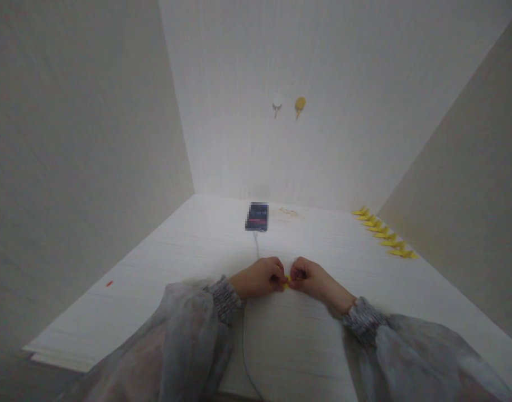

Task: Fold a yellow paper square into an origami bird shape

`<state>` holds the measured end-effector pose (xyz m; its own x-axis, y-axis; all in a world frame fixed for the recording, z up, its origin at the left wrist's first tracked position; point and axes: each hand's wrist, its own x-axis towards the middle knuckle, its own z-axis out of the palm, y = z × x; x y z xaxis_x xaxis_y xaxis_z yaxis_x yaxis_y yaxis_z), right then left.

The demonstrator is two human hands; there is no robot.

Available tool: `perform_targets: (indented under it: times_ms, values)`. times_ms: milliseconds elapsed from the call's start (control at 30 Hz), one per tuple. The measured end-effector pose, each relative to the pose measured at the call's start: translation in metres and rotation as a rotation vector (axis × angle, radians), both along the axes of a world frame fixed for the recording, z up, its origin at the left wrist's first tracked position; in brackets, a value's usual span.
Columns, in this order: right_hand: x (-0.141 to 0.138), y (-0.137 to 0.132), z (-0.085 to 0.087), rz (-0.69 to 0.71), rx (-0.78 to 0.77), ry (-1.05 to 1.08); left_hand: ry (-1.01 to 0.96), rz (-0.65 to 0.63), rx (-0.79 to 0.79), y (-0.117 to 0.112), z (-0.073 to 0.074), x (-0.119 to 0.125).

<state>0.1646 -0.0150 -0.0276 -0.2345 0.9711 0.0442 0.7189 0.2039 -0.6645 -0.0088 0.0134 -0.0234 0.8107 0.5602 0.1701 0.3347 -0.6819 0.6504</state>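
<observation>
Between my two hands is a small piece of yellow folded paper (pixel 286 282), mostly hidden by my fingers. My left hand (pixel 262 278) pinches its left side with thumb and fingertips. On the other side, my right hand (pixel 313 279) is closed in a pinch at the paper's right edge. Both hands are low over the white table (pixel 297 346), with the fingertips almost meeting. Along the table's right edge stands a slanting row of several folded yellow paper figures (pixel 381 230), pointed like small birds.
A phone-like device (pixel 257 216), blurred out, lies near the back wall. Its pale cable (pixel 244 335) runs under my left arm to the front edge. A small red scrap (pixel 109 283) lies at the left. A white hook (pixel 277 104) and a yellow hook (pixel 300 104) hang on the wall.
</observation>
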Motion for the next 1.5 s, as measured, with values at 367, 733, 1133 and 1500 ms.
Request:
perform_targets:
  times_ms: [367,733,1133,1500]
  values:
    - [0.006,0.001,-0.005,0.025,-0.04,0.056,-0.024,0.039,0.033,0.002,-0.007,0.0]
    - [0.001,-0.021,0.005,0.036,0.187,-0.052,0.044,0.068,0.379,-0.012,0.006,-0.002]
    - [-0.008,-0.026,0.002,0.03,0.285,-0.118,0.19,0.049,0.551,-0.016,0.014,-0.001]
    - [0.004,-0.021,0.009,0.051,0.314,0.02,0.171,0.034,0.468,-0.013,0.01,-0.003]
